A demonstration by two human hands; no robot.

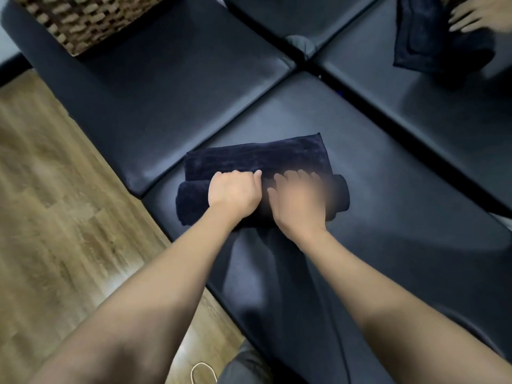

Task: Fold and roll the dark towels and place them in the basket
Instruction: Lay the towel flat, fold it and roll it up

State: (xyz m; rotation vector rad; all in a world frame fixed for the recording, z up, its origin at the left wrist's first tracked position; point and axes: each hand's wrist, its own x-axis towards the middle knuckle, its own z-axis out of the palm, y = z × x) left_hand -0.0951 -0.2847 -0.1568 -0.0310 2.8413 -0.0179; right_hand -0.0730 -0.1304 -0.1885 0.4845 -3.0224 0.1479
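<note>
rolling half done: left hand (pixel 234 194) grips the towel (pixel 257 162) roll, right hand (pixel 297 199) blurred, grip unclear; basket (pixel 83 20) well beyond the towel.

Nope, no readable text, labels, brands or numbers anywhere here, far as I can see.

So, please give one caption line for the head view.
Both hands, left hand and right hand, roll a dark towel on a black cushion.
</note>
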